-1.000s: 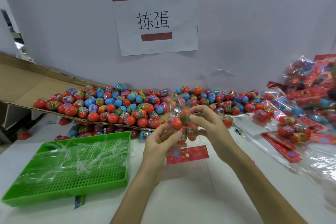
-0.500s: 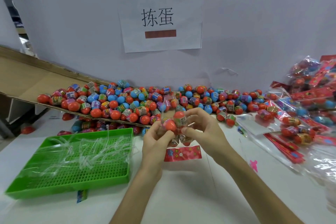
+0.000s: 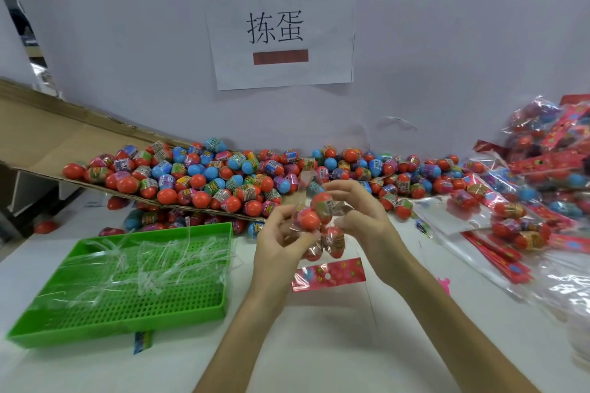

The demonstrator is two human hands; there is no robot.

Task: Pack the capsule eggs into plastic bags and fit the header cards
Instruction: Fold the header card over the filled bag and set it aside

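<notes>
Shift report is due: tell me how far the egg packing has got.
Done: packed bags with red cards pile up at right. In hand: left hand and right hand grip a clear bag of eggs, a header card below it. Left: the heap of loose eggs.

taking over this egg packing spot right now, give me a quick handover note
Hands: left grip and right grip both hold one bag up over the table, with several eggs already inside.
Things: the header card shows just below the bag; I can't tell if it is attached. There are loose eggs piled along the wall, spare cards and finished packs on the right, and a green tray on the left.
Done: a heap of packs.
Left: finish this bag, fit its card, then work through the big pile.
</notes>
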